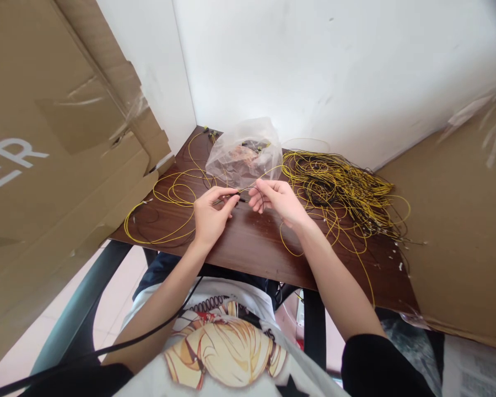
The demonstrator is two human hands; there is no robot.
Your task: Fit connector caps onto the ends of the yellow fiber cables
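Note:
Over the brown table (248, 242), my left hand (211, 218) is closed, with thumb and forefinger pinching a small black connector (242, 199) at the end of thin wires. Close by on its right, my right hand (280, 203) pinches a thin yellow wire (269, 172) between thumb and forefinger, its other fingers curled loosely. A thin black wire (261, 193) arcs between the two hands. Just beyond them sits a clear plastic bag (227, 160) with small dark, yellow and copper-coloured pieces inside.
A big tangle of yellow and black wires (334, 182) lies on the table's right side. Looser yellow wire loops (159, 241) spread on the left. Cardboard boxes (66, 220) flank the table, and a white wall (334, 71) stands behind. Small white bits (400, 267) lie near the right edge.

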